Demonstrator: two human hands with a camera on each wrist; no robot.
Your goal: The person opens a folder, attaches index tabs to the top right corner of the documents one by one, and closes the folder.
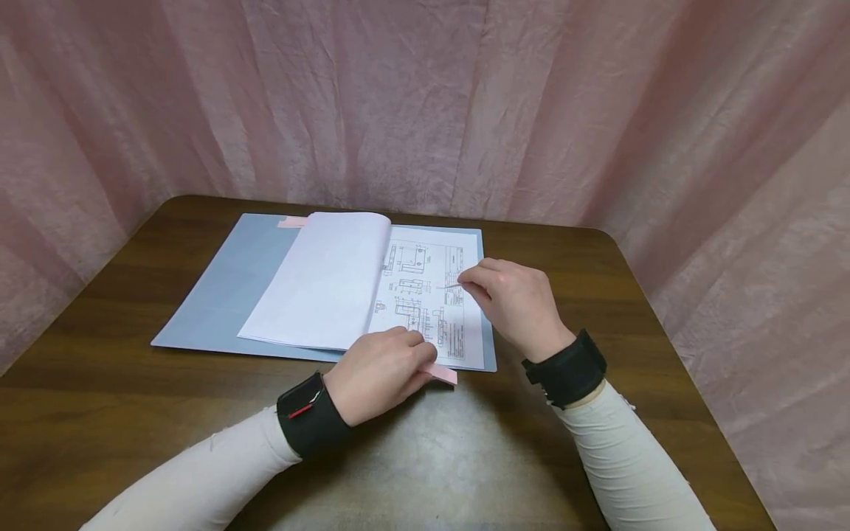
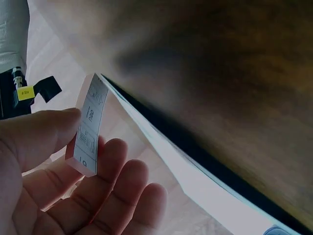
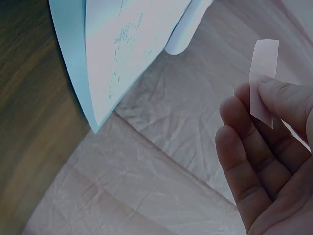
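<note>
My left hand (image 1: 381,372) grips a small pad of pink sticky notes (image 1: 441,373) just off the folder's near edge. In the left wrist view the pad (image 2: 90,127), with print on its underside, sits between thumb and fingers. A single pink sticky note (image 3: 265,58) is pinched between thumb and fingertip of my right hand (image 1: 518,302). That hand hovers at the right side of a sheet with technical drawings (image 1: 432,258). The sheet lies in an open light-blue folder (image 1: 212,287), and white pages (image 1: 325,273) are turned over to the left.
One pink sticky note (image 1: 291,221) sticks out past the top edge of the turned pages. The folder lies on a brown wooden table (image 1: 564,251). Pink curtains (image 1: 412,103) hang behind the table and at both sides.
</note>
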